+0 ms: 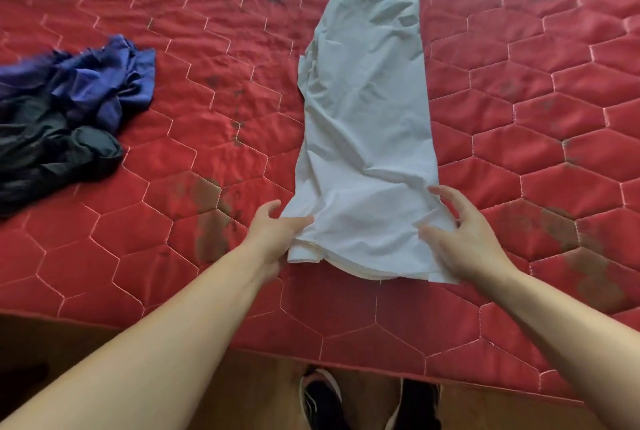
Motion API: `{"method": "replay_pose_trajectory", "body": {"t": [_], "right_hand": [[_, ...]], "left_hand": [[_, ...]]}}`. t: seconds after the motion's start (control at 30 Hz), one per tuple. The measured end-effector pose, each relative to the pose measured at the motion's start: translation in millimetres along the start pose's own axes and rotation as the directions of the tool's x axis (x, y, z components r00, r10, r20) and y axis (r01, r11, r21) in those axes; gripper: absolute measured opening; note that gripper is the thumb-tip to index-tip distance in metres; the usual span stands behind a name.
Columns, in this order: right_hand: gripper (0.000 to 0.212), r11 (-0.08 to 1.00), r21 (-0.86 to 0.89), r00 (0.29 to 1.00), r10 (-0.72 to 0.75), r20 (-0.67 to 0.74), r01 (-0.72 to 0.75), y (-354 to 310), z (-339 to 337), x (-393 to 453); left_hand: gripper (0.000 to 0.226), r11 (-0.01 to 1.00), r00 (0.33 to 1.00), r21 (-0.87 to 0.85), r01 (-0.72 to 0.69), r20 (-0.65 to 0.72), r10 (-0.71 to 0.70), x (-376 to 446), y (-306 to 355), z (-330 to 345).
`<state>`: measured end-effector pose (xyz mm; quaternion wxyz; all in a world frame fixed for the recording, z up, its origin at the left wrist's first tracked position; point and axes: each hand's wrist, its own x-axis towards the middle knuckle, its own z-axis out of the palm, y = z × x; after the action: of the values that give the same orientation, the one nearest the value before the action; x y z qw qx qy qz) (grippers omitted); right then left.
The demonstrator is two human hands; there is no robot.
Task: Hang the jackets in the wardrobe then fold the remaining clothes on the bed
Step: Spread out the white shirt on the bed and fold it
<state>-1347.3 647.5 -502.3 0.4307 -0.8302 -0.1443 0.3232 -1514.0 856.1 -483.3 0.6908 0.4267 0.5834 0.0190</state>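
Note:
A white garment (367,111) lies folded into a long narrow strip on the red quilted bed (214,138), running away from me. My left hand (273,232) pinches the near left corner of its hem, thumb on top. My right hand (464,235) rests on the near right corner with fingers spread and curled against the cloth. A crumpled heap of a blue garment (104,79) and a black garment (52,152) lies at the bed's left side, apart from both hands.
The bed's near edge (346,357) runs across the lower frame, with wooden floor (270,391) below it. My two black shoes (322,395) stand on the floor by the edge. Dark stains mark the red cover.

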Motion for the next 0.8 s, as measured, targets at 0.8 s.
{"method": "replay_pose_trajectory", "body": {"t": [0.8], "right_hand": [[0.024,0.936,-0.207,0.946,-0.309,-0.101,0.284,-72.7,-41.5,-7.2]], "left_hand": [[0.014,0.345,0.634,0.631,-0.695,0.311,0.708,-14.7,51.8,-1.3]]}}
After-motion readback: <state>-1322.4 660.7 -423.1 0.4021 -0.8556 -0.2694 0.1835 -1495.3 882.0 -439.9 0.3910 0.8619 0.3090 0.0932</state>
